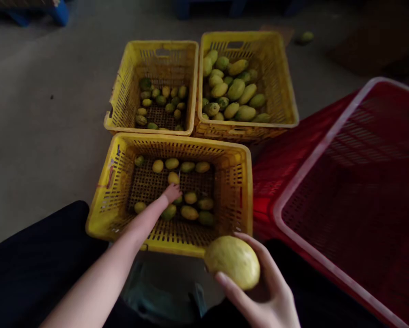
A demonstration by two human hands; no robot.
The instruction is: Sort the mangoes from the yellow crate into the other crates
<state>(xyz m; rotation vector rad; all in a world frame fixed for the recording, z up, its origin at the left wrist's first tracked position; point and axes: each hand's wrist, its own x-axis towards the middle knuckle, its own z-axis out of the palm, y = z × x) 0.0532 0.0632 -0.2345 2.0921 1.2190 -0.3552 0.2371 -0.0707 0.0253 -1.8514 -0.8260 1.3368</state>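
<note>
In my right hand (pixel 266 282) is a large, pale yellow papaya (pixel 233 262), its thumb and fingers around the fruit's sides above the near edge of the front yellow crate (pixel 177 248). My left hand (pixel 172 193) reaches down into that crate. Its fingers close on the lower edge of a smaller yellow papaya (pixel 173 177). A thin, pale sliver (pixel 179 173) sticks up beside these fingers; what it is cannot be made out. Several green-yellow papayas (pixel 189 212) lie on the crate floor around the hand, some partly hidden by it.
Behind stand two more yellow crates: the left one (pixel 122 86) holds small papayas, the right one (pixel 289 86) larger ones. A big red crate (pixel 303 182) rises at my right. One papaya (pixel 306 37) lies on the floor (pixel 54 136) beyond. Blue pallets (pixel 204 8) stand at the back.
</note>
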